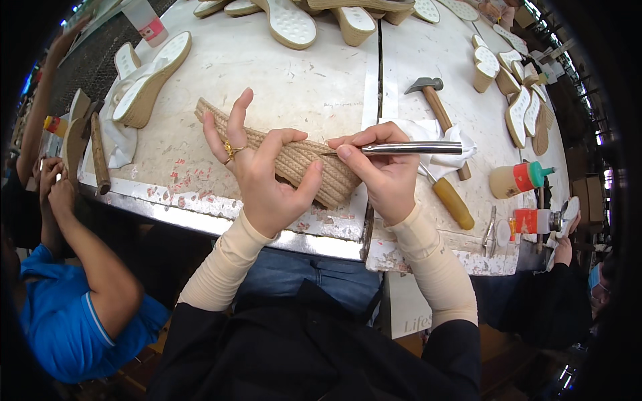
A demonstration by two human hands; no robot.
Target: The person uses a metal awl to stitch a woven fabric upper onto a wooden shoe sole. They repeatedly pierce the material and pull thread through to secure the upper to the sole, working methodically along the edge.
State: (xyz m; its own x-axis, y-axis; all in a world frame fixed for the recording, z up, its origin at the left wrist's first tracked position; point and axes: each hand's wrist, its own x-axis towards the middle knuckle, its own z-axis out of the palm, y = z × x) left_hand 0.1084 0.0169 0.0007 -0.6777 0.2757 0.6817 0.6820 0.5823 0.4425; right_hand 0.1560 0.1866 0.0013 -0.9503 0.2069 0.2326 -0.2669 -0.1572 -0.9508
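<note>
A tan rope-wrapped wedge sole (307,164) lies on its side in front of me, over the white worktable. My left hand (267,170) grips it with thumb and forefinger, a gold ring on one of the raised fingers. In my right hand (384,174) is a slim pen-like tool with a shiny silver handle (428,148). Its thin dark tip touches the rope side of the sole, close to my left thumb. What kind of tip it is, I cannot tell. My left hand hides part of the sole.
Right of my hands are a hammer (435,103) on a white cloth (461,137), a yellow-handled tool (453,202) and a green-capped bottle (518,179). More wedge soles (291,23) line the far side. Co-workers' hands (60,194) are at the left; another person is at the right.
</note>
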